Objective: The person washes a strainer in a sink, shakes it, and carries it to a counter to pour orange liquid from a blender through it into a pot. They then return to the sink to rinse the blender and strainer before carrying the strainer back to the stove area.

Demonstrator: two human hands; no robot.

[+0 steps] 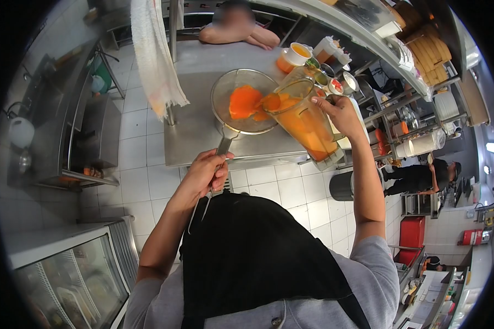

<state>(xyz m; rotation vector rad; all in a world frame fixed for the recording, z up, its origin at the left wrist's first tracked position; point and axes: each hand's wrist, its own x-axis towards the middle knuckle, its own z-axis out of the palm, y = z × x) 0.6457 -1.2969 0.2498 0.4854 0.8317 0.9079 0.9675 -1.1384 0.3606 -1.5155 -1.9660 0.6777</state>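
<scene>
My left hand (206, 172) is closed around the long handle of a round wire mesh strainer (223, 98), which is over the steel table. A pool of orange puree (245, 102) lies in the middle of the mesh. In my right hand (341, 116) is the handle of a clear blender jar (319, 136), tilted so its mouth points left over the strainer's rim. Orange liquid fills much of the jar and runs from its lip onto the mesh. Whatever is beneath the strainer is hidden.
Tubs of orange sauce (300, 52), squeeze bottles (326, 49) and small containers crowd the steel table's (195, 82) right side. A white towel (153, 55) hangs at left. A person (233, 33) leans on the far edge; another person (422, 178) stands at right. A grey bin (340, 186) stands below the jar.
</scene>
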